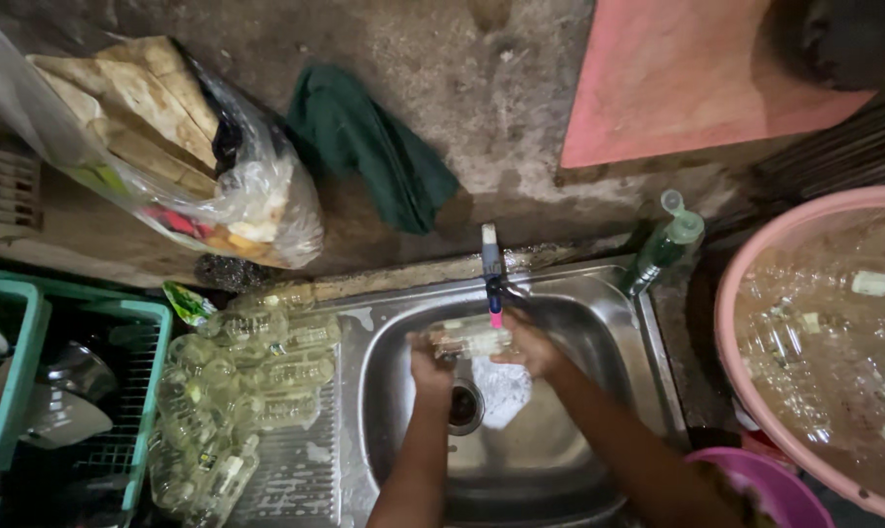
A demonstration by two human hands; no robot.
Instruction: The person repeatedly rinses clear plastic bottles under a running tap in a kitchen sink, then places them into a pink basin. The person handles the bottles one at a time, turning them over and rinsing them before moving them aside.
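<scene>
right hand [531, 349]: fingers curled round clear bottle [470, 337] | left hand [428, 364]: fingers gripping its other end

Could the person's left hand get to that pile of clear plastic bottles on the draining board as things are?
Probably yes. The left hand grips one end of a clear bottle under the tap, so it is occupied. But the pile of bottles lies just beside the sink, with nothing between them.
</scene>
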